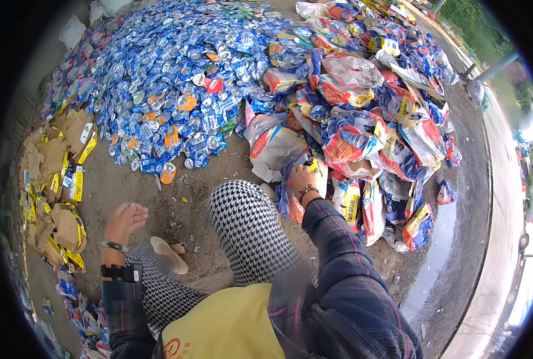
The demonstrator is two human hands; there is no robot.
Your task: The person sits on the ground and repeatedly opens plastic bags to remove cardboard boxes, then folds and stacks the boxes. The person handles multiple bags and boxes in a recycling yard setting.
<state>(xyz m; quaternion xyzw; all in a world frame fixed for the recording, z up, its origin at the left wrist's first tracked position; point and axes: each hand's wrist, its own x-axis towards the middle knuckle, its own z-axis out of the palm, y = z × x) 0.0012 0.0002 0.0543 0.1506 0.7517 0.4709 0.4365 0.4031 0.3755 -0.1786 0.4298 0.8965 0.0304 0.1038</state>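
Observation:
My left hand [127, 219] hovers over the dirt ground by my left shoe, fingers extended and palm bare. At the near edge of a heap of printed plastic packaging [354, 139], my right hand [303, 179] grips a blue, yellow and white plastic wrapper [319, 176]. Folds of the wrapper hide some of the fingertips. Just beyond that hand lies a whitish crumpled plastic wrapper [277, 150] with red and blue stripes. Crushed aluminium cans [172, 85], mostly blue with a few orange ones, spread in a large pile ahead of me.
Flattened brown and yellow cardboard [66, 179] is heaped on the left. More coloured wrappers [87, 321] lie at the lower left. A wet strip [432, 264] runs along the ground at right, beside a pale road [502, 179]. White sacks [72, 32] stand at the far left.

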